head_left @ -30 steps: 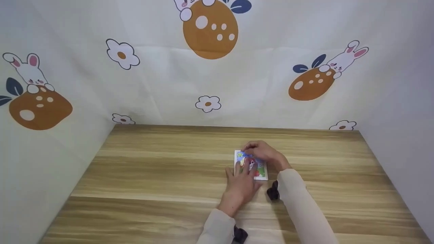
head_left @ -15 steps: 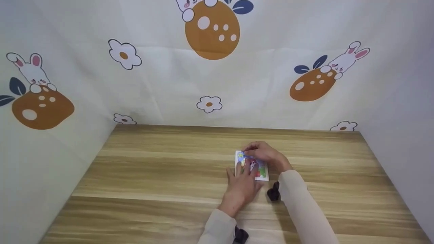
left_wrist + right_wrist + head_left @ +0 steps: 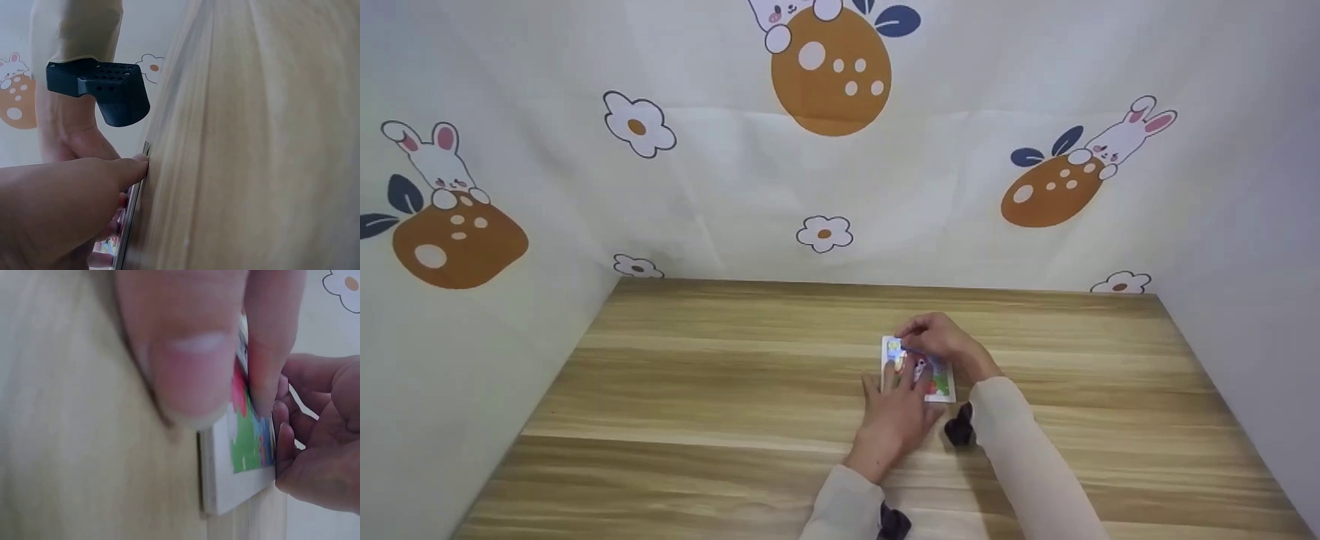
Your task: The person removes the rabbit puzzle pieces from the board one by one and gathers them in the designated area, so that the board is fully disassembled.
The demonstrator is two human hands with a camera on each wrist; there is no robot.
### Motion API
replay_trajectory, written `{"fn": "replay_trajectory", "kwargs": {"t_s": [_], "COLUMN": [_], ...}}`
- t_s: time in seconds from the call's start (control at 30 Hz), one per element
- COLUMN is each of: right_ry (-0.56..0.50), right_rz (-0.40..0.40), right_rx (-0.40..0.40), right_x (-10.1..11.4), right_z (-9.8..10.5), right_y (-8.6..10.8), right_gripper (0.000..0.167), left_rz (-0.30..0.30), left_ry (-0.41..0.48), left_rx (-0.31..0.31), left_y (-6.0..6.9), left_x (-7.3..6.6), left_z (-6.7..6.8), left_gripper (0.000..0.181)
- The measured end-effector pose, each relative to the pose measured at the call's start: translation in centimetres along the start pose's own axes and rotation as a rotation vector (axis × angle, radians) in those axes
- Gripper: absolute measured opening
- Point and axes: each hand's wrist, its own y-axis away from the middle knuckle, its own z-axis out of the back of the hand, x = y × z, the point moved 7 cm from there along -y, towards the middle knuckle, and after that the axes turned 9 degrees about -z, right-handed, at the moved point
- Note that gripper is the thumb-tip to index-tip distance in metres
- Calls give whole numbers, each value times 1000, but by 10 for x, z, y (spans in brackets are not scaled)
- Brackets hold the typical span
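A small board with a colourful picture and white border (image 3: pixel 940 385) lies on the wooden table. My left hand (image 3: pixel 894 424) rests on its near part with fingers spread. At the far edge, my right hand (image 3: pixel 949 346) has bent fingers and thumb gripping around the board's top; a blue edge shows beside them. The board's thin side (image 3: pixel 128 225) runs past my left hand (image 3: pixel 73 197) in the left wrist view. The right wrist view has the left thumb large in front of the board (image 3: pixel 244 450), and my right hand (image 3: pixel 332 433) curled behind it. Its exact fingertip contact is unclear.
Pale cloth walls (image 3: pixel 720 180) printed with rabbits, oranges and flowers enclose the wooden table (image 3: pixel 697 375) at the back and sides. Dark wrist cameras sit near both sleeves, one beside the right forearm (image 3: pixel 960 426) and one at the left cuff (image 3: pixel 894 521).
Both hands keep nearly the same places on the board. The head view has shifted very slightly, and a bright reflection shows on the board's upper left part.
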Motion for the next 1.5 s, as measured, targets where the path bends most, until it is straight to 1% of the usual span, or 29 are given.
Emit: {"fn": "replay_trajectory", "kwargs": {"t_s": [0.07,0.17,0.23,0.4,0.5,0.57,0.67,0.83,1.0,1.23,1.33,1.47,1.5], "right_ry": [2,4,-22,-96,-118,-126,-105,-31,41,76,98,151,166], "right_rz": [-26,-40,-52,-67,-42,-31,-7,-33,-42,-74,-59,-4,-2], "right_rx": [-17,-35,-35,-1,27,26,9,-31,-51,-46,-56,-86,-99], "right_x": [0,3,4,1,-2,-6,-12,-30,-44,-59,-59,-55,-55], "right_z": [2,7,10,19,31,41,58,82,98,104,104,102,101], "right_y": [0,0,-1,1,2,4,7,13,19,23,24,25,25], "right_gripper": [17,18,19,25,28,28,28,26,27,25,23,21,20], "left_rz": [-4,-8,-7,-3,0,1,6,13,13,11,11,12,12], "left_ry": [8,7,5,15,26,35,46,56,40,53,53,66,70], "left_rx": [-2,-10,-10,-2,6,7,11,30,25,25,21,20,20], "left_y": [0,-1,-1,0,0,0,0,0,0,0,1,1,1], "left_x": [-1,-2,-2,-1,-1,0,1,2,2,1,1,0,0], "left_z": [0,2,2,0,0,0,0,-2,-2,-2,-2,-1,-1], "left_gripper": [64,64,64,64,64,64,64,64,64,63,63,63,63]}}
